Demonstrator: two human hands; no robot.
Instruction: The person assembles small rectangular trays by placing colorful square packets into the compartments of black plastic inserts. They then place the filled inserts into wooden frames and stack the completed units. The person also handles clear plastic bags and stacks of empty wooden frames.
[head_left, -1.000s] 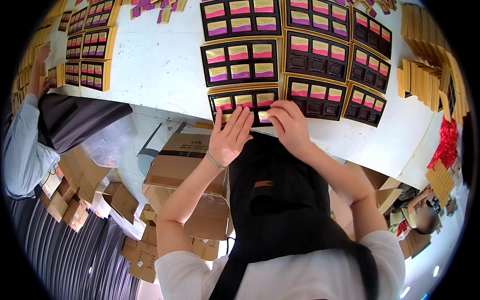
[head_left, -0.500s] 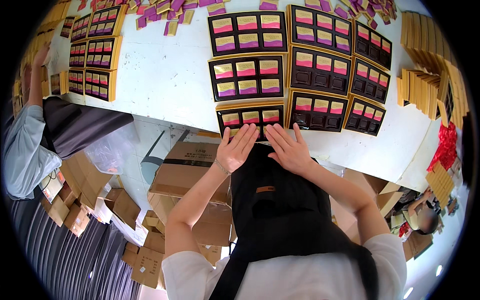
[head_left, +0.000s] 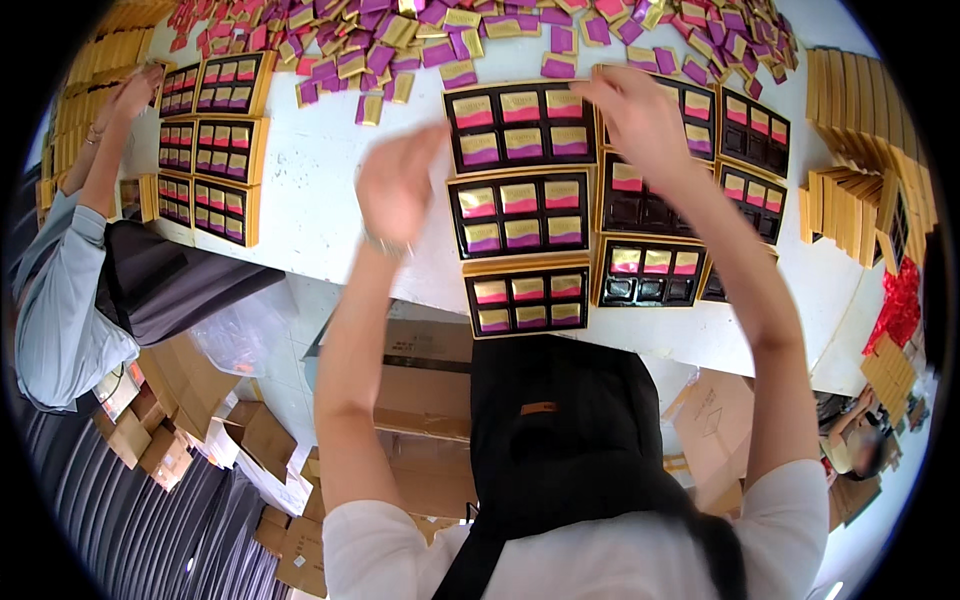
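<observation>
Filling step, by my reading: both hands raised over the trays, blurred. Left hand open, holding nothing; right hand above the half-filled tray, grip unclear. Wrapped pieces lie beyond that tray; next move needs a reach there.

1. Bare tabletop lies open between the two groups of trays.
2. Filled trays crowd the middle.
3. Loose wrapped pieces block the far edge.
4. Gold box stacks wall the right.
</observation>
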